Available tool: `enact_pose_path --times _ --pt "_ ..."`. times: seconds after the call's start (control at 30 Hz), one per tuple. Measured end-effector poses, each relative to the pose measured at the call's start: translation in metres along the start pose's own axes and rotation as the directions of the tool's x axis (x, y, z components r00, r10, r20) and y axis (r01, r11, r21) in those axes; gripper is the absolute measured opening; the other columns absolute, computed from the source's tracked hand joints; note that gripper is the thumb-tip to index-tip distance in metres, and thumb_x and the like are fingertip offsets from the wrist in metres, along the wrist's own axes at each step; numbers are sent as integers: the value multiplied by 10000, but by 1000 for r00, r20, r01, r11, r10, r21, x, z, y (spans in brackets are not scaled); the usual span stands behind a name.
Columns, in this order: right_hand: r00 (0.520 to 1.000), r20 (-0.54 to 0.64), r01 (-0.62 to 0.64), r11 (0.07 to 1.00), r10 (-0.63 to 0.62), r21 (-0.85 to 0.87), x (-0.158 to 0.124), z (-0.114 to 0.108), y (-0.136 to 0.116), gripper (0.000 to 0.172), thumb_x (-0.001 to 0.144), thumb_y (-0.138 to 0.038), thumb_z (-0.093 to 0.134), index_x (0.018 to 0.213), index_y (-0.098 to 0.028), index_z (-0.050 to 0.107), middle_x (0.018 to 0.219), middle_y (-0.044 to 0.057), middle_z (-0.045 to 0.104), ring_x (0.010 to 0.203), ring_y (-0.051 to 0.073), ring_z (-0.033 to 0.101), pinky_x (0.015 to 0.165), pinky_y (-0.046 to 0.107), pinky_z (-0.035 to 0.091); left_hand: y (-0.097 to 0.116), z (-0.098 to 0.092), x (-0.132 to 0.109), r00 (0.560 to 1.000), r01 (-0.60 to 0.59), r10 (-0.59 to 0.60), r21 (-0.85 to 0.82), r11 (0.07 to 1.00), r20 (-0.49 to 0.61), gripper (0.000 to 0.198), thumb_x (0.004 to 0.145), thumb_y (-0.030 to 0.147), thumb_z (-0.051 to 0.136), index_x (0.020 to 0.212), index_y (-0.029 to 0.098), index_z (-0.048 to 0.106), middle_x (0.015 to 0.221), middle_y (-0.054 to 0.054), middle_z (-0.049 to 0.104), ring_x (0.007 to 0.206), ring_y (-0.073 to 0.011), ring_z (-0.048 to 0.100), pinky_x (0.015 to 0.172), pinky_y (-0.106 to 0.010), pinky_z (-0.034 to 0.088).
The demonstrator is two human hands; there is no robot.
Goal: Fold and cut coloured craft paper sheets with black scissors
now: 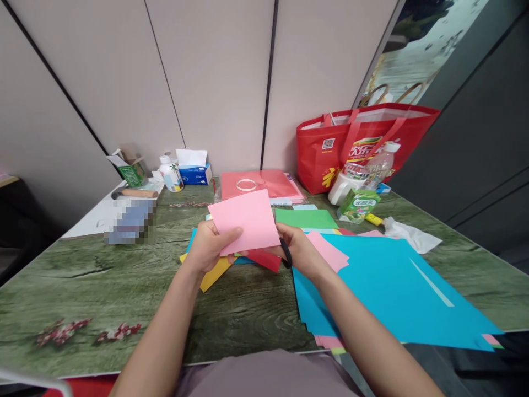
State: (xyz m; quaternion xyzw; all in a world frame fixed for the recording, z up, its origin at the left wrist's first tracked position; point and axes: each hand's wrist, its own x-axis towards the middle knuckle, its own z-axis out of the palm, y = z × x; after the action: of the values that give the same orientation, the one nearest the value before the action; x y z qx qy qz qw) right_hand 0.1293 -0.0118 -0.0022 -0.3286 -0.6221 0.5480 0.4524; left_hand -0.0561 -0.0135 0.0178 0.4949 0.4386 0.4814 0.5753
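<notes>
My left hand (211,246) pinches the lower left edge of a pink paper square (244,220), held up above the table. Just behind the pink sheet's right edge, my right hand (301,252) is closed around black-handled scissors (286,252); their blades are hidden by the paper. Beneath both hands lie a red sheet (264,259) and a yellow sheet (212,274).
A large blue sheet (388,286) over other coloured sheets covers the table's right side. A green sheet (306,219), red folder with a tape ring (247,184), red bag (355,143), bottle, drink carton (357,205), tissue box (194,172) and crumpled tissue (411,234) stand farther back.
</notes>
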Motion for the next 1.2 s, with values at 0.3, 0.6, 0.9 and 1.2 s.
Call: enact_pose_path --times 0.3,0.6,0.9,1.2 --pt "999 -23 42 999 -42 -17 -1 1 -1 387 612 -337 760 938 -171 632 922 31 694 830 190 637 750 290 494 -1 2 0 1000 9 -9 -17 1000 7 300 614 283 741 791 75 617 527 -47 662 410 -163 612 281 -179 445" --pt "1000 -5 13 1000 -13 23 -1 5 -3 387 603 -326 767 936 -176 639 909 25 700 823 195 644 766 302 499 2 0 -1 1000 24 -24 7 1000 17 288 620 286 739 769 70 621 519 -58 662 376 -149 592 277 -174 435" --pt "1000 -6 16 999 -16 43 0 3 2 412 584 -333 779 935 -177 631 918 21 696 847 193 639 773 294 494 0 -1 2 999 41 -41 -4 999 17 312 607 281 746 803 77 615 527 -48 660 393 -153 600 272 -170 425" --pt "999 -15 29 998 -28 58 0 2 4 424 579 -368 772 933 -185 627 893 18 696 862 199 636 771 304 503 1 -1 -1 999 36 -36 21 999 29 285 623 274 730 797 78 619 491 -43 643 383 -154 595 276 -175 426"
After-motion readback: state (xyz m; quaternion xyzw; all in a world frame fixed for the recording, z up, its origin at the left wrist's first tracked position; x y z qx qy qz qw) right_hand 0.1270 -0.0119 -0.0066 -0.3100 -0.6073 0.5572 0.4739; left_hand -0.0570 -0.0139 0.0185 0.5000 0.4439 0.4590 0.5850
